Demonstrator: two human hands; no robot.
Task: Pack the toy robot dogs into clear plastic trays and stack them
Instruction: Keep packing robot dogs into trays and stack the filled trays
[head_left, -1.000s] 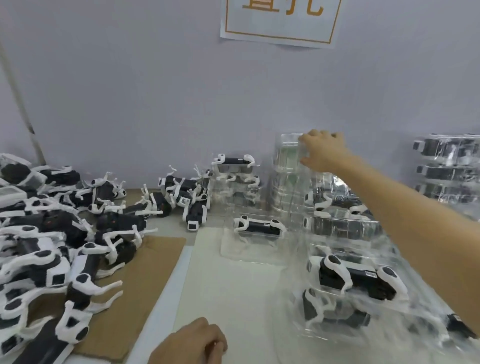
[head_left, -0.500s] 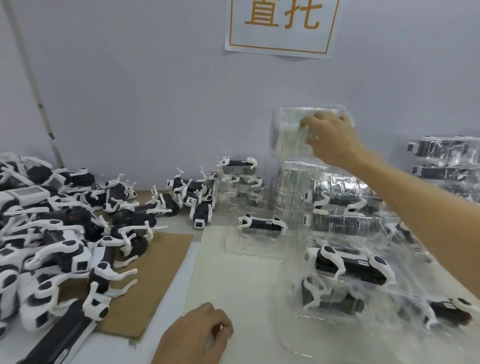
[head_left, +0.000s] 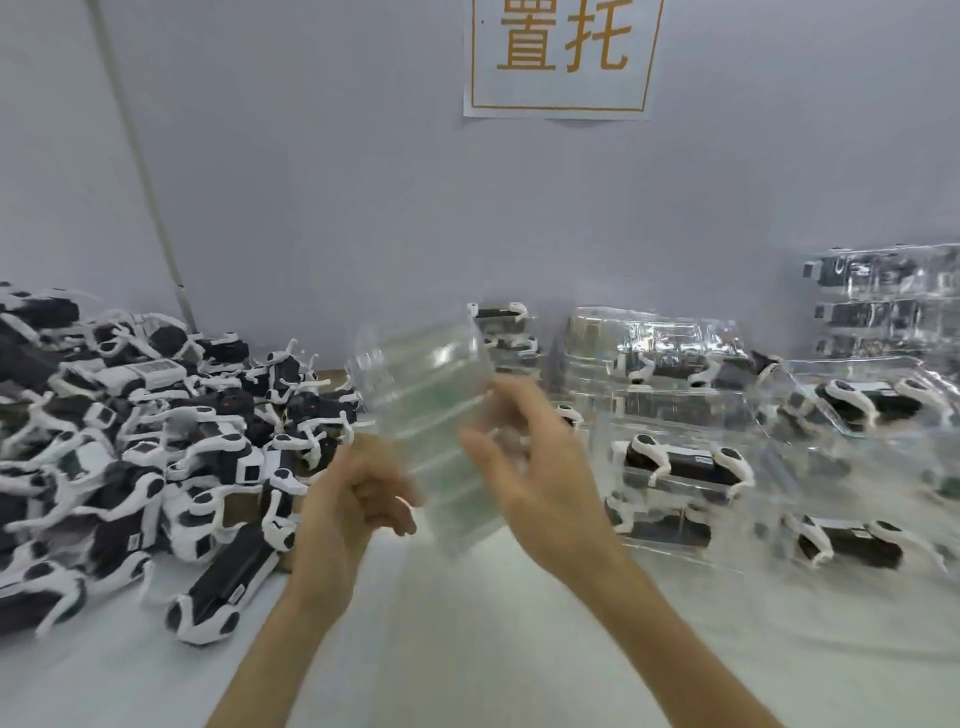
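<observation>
Above mid-table, the clear tray (head_left: 431, 400) is up in the air, tilted and motion-blurred. Right hand (head_left: 540, 483) grips its right side, thumb and fingers spread round the edge. Left hand (head_left: 353, 499) sits at its lower left edge with fingers curled; can't tell if it actually grips. Loose toy robot dogs (head_left: 156, 441) are heaped on the left of the table (head_left: 467, 649). Packed trays (head_left: 675, 467) sit right, stacked trays (head_left: 883, 306) far right by the wall. Paper sign (head_left: 561, 57) is above.

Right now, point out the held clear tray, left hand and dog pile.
held clear tray (head_left: 426, 410), head view, ribbed middle
left hand (head_left: 348, 499), head view, its middle
dog pile (head_left: 208, 447), head view, central dog
</observation>
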